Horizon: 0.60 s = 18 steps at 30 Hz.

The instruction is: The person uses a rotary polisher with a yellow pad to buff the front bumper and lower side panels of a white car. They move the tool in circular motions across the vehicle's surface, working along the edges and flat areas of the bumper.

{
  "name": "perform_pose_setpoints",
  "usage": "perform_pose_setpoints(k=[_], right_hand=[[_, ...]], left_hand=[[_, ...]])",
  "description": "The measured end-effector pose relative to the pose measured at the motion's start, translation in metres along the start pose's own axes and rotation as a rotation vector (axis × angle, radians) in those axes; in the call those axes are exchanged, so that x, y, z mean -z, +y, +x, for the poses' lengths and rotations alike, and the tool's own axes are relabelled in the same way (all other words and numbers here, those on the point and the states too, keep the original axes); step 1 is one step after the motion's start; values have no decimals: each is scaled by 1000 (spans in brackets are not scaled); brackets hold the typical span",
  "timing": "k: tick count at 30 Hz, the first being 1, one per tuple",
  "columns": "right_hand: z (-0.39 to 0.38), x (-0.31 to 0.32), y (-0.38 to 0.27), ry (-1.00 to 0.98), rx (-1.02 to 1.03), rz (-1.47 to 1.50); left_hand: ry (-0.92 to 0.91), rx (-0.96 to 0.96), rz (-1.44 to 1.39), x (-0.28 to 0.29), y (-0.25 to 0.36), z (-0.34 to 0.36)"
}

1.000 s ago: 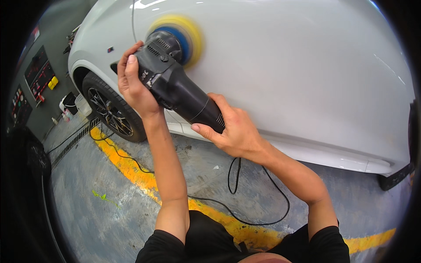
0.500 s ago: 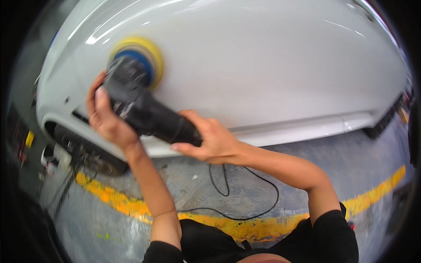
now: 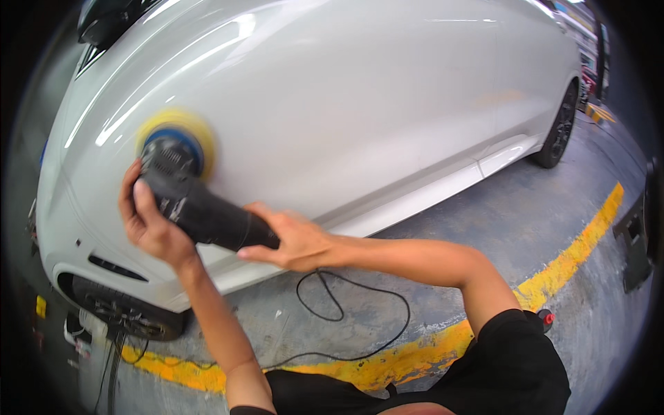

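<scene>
A black car polisher (image 3: 200, 207) with a yellow foam pad (image 3: 207, 142) on a blue backing plate lies against the side of a white car (image 3: 387, 104). The pad's edge looks smeared, as if spinning. My left hand (image 3: 155, 225) is wrapped round the polisher's head end, thumb on top. My right hand (image 3: 297, 240) grips the rear of its body. From that end a black power cord (image 3: 406, 321) drops and loops over the floor. The palm sides of both hands are hidden.
The car's front wheel (image 3: 131, 311) is at the lower left, its rear wheel (image 3: 559, 128) at the far right. A worn yellow line (image 3: 387, 366) curves across the grey floor (image 3: 443, 214). A dark object (image 3: 636, 242) stands at the right edge.
The view has turned, so more of the car's rear and the dark mirror now show. Both hands still hold the polisher, which appears lower and further left in the picture.
</scene>
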State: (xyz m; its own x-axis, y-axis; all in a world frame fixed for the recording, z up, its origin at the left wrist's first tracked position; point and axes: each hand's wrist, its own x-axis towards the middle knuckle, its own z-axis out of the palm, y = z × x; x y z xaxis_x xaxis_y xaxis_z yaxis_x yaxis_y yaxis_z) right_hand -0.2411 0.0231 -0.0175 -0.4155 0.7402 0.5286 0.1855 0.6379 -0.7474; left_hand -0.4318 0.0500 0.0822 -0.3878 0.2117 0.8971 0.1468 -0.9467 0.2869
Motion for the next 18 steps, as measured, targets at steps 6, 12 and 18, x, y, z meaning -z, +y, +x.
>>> perform_pose_setpoints(k=[6,12,18], right_hand=[[-26,41,12,80,27,10],[-46,71,22,125,44,84],[-65,111,29,122,3,88]], left_hand=[[-51,-90,11,-58,10,-20],[-72,-50,-15,-98,27,-39],[-113,-74,3,-143,35,-56]])
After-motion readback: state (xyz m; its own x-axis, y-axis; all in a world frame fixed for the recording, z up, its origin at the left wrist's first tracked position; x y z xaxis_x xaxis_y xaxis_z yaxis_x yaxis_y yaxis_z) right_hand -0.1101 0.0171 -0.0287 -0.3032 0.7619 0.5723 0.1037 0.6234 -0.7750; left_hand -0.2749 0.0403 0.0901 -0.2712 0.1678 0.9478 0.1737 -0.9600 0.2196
